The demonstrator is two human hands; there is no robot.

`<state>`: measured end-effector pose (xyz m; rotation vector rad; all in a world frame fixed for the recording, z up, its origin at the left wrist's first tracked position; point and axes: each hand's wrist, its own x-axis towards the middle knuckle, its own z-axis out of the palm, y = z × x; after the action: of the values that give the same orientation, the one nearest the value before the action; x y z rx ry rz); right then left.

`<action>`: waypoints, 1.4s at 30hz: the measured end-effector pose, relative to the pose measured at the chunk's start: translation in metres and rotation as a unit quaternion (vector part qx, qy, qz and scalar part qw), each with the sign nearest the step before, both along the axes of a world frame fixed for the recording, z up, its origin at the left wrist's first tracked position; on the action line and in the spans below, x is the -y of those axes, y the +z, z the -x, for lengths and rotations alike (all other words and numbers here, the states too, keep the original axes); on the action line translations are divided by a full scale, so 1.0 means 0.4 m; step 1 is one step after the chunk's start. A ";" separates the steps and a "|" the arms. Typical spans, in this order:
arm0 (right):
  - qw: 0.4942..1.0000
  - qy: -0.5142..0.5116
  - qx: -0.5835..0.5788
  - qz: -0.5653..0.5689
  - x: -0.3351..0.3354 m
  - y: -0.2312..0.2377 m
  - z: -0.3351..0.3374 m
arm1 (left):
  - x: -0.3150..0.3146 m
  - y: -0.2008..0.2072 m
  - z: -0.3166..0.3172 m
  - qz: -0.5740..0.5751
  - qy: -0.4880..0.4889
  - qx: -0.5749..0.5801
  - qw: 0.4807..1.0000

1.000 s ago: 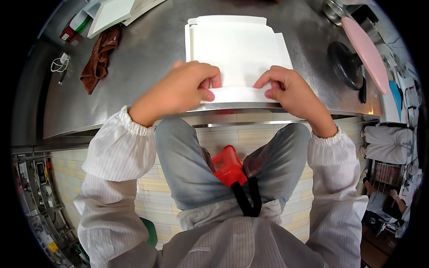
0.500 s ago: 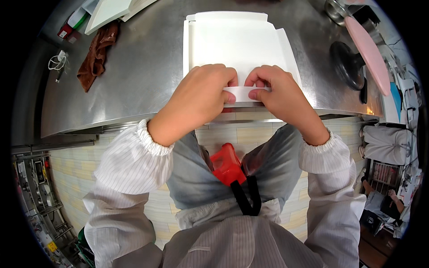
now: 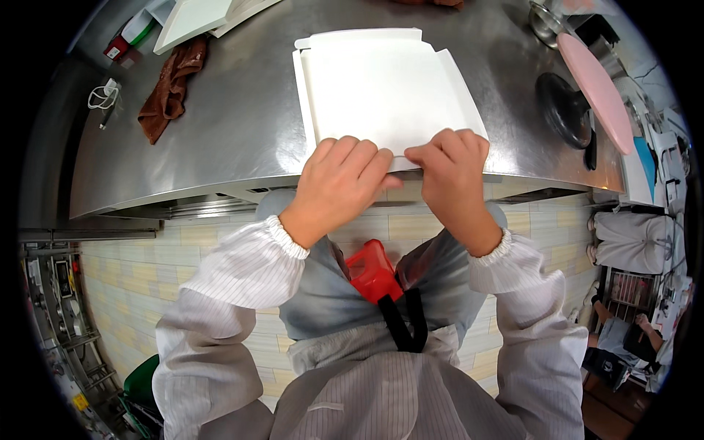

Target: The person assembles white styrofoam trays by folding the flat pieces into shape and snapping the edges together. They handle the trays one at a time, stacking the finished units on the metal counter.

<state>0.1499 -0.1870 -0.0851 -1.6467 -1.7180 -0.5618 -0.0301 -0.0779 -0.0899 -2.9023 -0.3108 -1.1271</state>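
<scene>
A white cardboard tray (image 3: pixel 378 88) with low folded sides lies at the front edge of the steel table, its corners notched. Both hands are at its near side. My left hand (image 3: pixel 341 180) has its fingers curled over the left part of that edge, the thumb stretched out to the right just below it. My right hand (image 3: pixel 453 172) grips the same edge further right, knuckles up and fingers bent, with the thumb hidden. Between the hands a short bit of the near flap shows; the rest is covered by my fingers.
On the steel table (image 3: pixel 242 110), a brown cloth (image 3: pixel 172 92) and a white cable (image 3: pixel 105 94) lie left. Other white cardboard trays (image 3: pixel 194 20) are at the back left. A pink turntable (image 3: pixel 598 92) with black base and metal bowls (image 3: pixel 546 26) stand right. People sit further right.
Both hands have turned knuckles-up and pressed down along the near flap, which earlier stood as a strip pinched between fingers and thumbs. The tray appears slightly further left in view.
</scene>
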 end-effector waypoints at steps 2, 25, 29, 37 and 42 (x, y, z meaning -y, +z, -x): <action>0.998 0.002 0.052 -0.035 0.012 -0.020 -0.002 | 0.005 -0.004 0.007 -0.018 -0.011 -0.010 1.000; 0.988 -0.076 0.129 -0.026 0.105 -0.024 -0.012 | 0.171 -0.056 0.007 0.023 0.253 -0.015 0.967; 0.987 -0.119 0.108 -0.019 0.108 -0.034 0.024 | 0.168 -0.059 0.011 0.006 0.252 -0.013 0.968; 0.979 -0.178 0.071 -0.066 0.085 -0.057 0.063 | 0.120 0.020 -0.002 -0.024 0.163 -0.049 0.985; 0.991 -0.092 0.094 0.013 0.087 0.029 0.001 | 0.042 0.053 0.000 0.001 0.032 -0.019 0.999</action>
<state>0.1495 -0.2219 -0.0737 -1.8321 -1.7200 -0.8072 -0.0301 -0.0948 -0.0685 -2.8881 -0.4020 -1.0623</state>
